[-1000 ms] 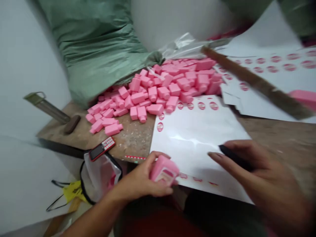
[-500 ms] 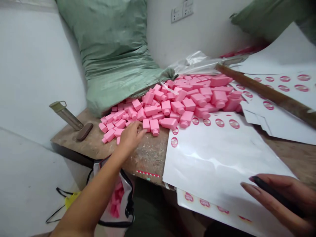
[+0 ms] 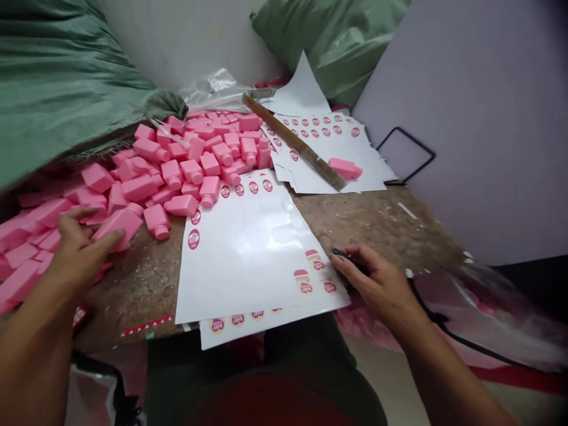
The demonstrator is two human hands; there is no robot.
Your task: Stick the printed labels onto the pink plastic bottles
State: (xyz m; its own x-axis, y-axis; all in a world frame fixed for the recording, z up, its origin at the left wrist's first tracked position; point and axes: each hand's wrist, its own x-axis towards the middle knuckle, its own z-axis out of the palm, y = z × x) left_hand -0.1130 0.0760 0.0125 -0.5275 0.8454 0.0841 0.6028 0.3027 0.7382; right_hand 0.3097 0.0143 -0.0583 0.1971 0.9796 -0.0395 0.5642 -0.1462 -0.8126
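Observation:
My left hand [image 3: 82, 245] is at the left side of the heap, its thumb and fingers closed on the near end of a pink bottle [image 3: 120, 226]. Around it lies a pile of similar pink plastic bottles [image 3: 144, 188], tumbled on the worktop. At the right, my right hand [image 3: 377, 275] has its fingers wrapped round a slim black tool [image 3: 355, 260]; its kind is mostly hidden. Between the hands lies a white sticker sheet [image 3: 248, 254] with oval pink labels along its far and left edges and a few at the near right corner. A second label sheet [image 3: 231, 334] sticks out underneath.
A wooden bar [image 3: 302, 145] rests across more label sheets [image 3: 373, 157], with a lone pink bottle [image 3: 344, 168] on them. Green sacks [image 3: 66, 83] stand behind. A clear bag [image 3: 497, 313] is at the right, another bag [image 3: 95, 390] below the worktop [image 3: 377, 216].
The view has swung to the right, bringing in the lone bottle and the right wall. My left hand has closed on a pink bottle. My right hand still holds the black tool.

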